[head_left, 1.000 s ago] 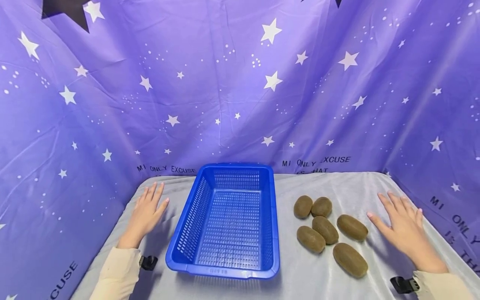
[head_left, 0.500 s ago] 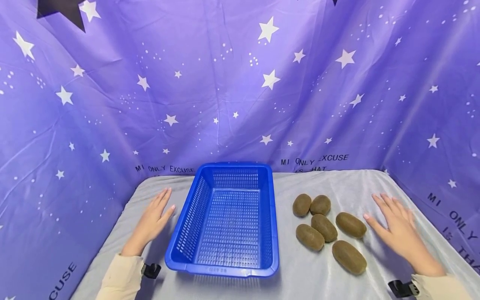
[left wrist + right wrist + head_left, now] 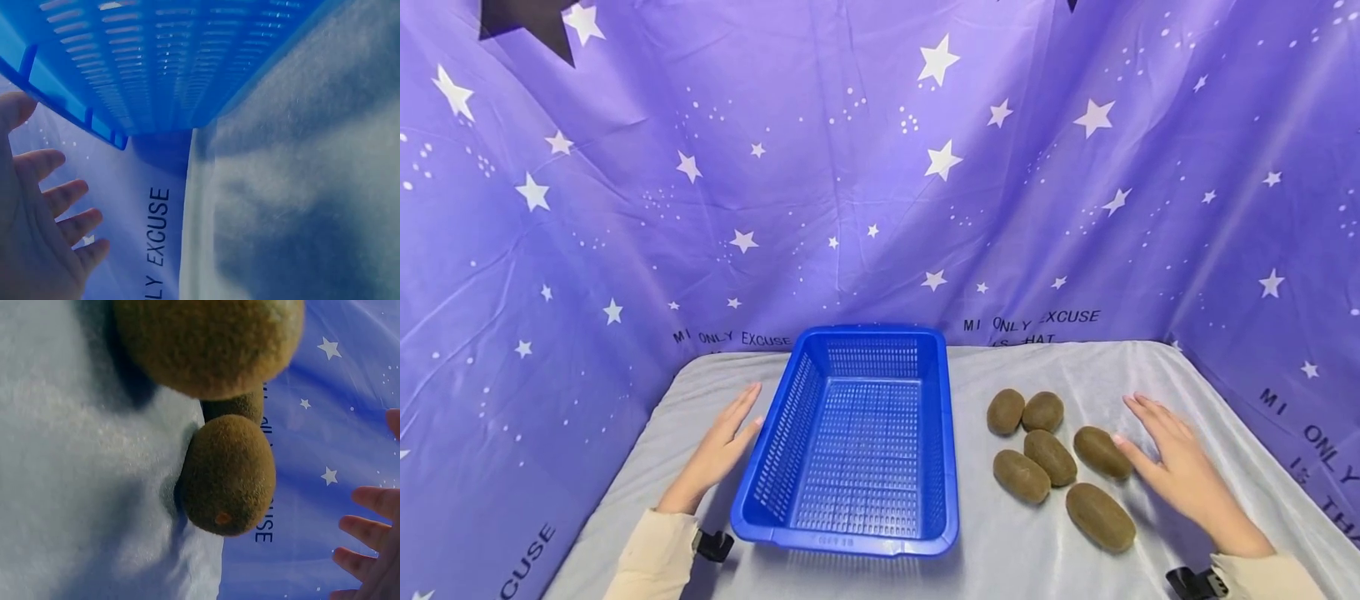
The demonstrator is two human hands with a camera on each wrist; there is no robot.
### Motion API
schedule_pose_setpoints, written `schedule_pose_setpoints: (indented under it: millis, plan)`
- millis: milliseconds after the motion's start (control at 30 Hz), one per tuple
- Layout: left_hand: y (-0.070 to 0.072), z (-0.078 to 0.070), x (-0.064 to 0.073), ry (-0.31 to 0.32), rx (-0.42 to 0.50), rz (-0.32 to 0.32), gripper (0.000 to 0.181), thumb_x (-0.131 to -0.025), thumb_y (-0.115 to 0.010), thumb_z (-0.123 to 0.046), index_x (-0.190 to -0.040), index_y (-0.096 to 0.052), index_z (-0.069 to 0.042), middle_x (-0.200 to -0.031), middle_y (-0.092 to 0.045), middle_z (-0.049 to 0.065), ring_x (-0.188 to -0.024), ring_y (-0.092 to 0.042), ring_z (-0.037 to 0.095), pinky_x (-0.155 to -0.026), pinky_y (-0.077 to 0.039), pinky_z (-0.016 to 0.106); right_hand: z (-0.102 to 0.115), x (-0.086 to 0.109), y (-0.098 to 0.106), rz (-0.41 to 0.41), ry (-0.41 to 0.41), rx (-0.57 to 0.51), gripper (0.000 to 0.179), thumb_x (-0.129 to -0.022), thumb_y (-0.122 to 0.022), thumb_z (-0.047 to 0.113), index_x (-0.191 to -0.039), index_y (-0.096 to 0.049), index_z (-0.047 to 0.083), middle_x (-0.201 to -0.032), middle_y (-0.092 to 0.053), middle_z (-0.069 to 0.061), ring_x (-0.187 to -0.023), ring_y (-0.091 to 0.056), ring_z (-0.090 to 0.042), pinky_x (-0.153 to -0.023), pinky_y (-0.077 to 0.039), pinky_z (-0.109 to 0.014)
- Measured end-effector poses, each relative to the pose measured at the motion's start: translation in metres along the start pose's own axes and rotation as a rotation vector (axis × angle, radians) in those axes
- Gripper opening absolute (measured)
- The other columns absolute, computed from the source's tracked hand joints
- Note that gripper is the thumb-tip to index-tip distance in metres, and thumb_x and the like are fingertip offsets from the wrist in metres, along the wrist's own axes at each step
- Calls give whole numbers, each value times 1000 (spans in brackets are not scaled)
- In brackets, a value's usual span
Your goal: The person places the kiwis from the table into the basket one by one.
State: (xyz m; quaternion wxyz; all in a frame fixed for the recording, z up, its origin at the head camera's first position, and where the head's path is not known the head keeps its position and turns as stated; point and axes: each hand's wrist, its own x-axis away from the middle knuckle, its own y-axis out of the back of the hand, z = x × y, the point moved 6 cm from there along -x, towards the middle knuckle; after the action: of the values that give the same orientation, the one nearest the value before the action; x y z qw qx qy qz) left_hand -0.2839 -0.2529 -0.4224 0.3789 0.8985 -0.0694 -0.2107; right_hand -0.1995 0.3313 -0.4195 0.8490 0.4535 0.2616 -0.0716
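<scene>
A blue plastic basket [image 3: 861, 542] with slotted walls stands in the middle of the table, nothing inside it. Just left of its rim is my left hand [image 3: 715, 454], fingers straight and holding nothing; the left wrist view has the basket's outer wall [image 3: 169, 62] beside the fingers. Several brown kiwifruit [image 3: 1049, 458] lie loosely grouped right of the basket. My right hand [image 3: 1180, 475] hovers at their right side, fingers extended, its thumb tip overlapping the rightmost kiwifruit [image 3: 1101, 452] in the head view. From the right wrist, one kiwifruit [image 3: 228, 475] appears close to the fingers.
A light grey cloth [image 3: 1000, 567] covers the table. Purple curtains [image 3: 850, 167] printed with stars and lettering rise behind it and along both sides. A small black wrist camera sits on each cuff, the left one [image 3: 715, 546] near the basket's front corner.
My left hand has moved right, closer to the basket's rim. My right hand has moved left toward the kiwifruit. Basket and fruit stay where they were.
</scene>
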Motion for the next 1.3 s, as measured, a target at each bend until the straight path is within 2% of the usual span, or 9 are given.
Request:
schedule_pose_setpoints:
  millis: [233, 367, 500, 600, 767, 867, 967, 1167, 1300]
  plan:
    - [-8, 1, -1, 12, 148, -10, 52, -98, -45, -10, -147, -29, -2, -153, -23, 21, -139, -16, 43, -108, -14, 59, 3, 3, -5, 33, -19, -54, 61, -91, -58, 16, -145, -33, 2, -145, -29, -30, -129, -23, -55, -107, -6, -64]
    - [-10, 1, -3, 19, 213, -4, 52, -98, -43, -6, -147, -26, -1, -153, -20, 21, -140, -14, 41, -114, -15, 30, 8, 4, -6, 50, -5, -79, 61, -91, -59, 14, -146, -33, 7, -146, -31, -28, -133, -23, -48, -109, -6, -61]
    - [-11, 0, -6, 1, 279, 3, 52, -98, -42, -4, -147, -25, 1, -154, -19, 21, -140, -13, 40, -101, -14, 3, 12, 7, -6, 55, 0, -88, 61, -90, -60, 14, -146, -35, 13, -147, -34, -21, -140, -17, -14, -112, -8, -55]
    - [-12, -2, -7, -8, 317, 7, 52, -99, -42, -5, -147, -25, 2, -154, -19, 22, -139, -14, 41, -99, -17, 2, 16, 8, -6, 54, 6, -93, 60, -89, -61, 13, -145, -38, 15, -148, -34, -10, -133, -14, 7, -115, -8, -40]
    - [-14, -4, -7, 6, 378, 11, 52, -98, -44, -6, -146, -27, 5, -152, -19, 25, -137, -15, 43, -99, -19, 2, 21, 11, -8, 58, 53, -110, 56, -87, -63, 8, -140, -45, 10, -144, -32, 17, -129, -18, 13, -103, -8, -7]
    - [-15, -3, -7, 36, 406, 19, 53, -98, -46, -11, -146, -27, 4, -153, -19, 23, -139, -14, 41, -99, -19, 2, 23, 13, -10, 61, 80, -128, 53, -85, -64, 4, -136, -49, 5, -140, -31, 29, -128, -23, 14, -100, -12, -2]
    - [-18, -2, -8, 73, 440, 37, 55, -98, -47, -15, -147, -26, 2, -154, -18, 20, -141, -12, 37, -98, -19, 2, 25, 14, -12, 74, 98, -163, 52, -84, -64, 0, -133, -51, 2, -139, -36, 29, -127, -28, 13, -100, -17, -2]
    - [-24, 3, -7, 138, 500, 71, 58, -98, -49, -18, -147, -25, 1, -156, -16, 16, -142, -11, 34, -97, -21, 1, 31, 20, -15, 112, 141, -255, 50, -82, -63, -6, -131, -53, 1, -137, -48, 12, -125, -34, 10, -99, -22, -4]
    - [-28, 4, -7, 143, 530, 96, 60, -98, -50, -19, -149, -23, -2, -157, -14, 15, -142, -12, 33, -96, -24, 3, 31, 24, -19, 134, 120, -318, 49, -83, -60, -8, -131, -52, 1, -138, -47, 14, -124, -35, 11, -96, -25, -4]
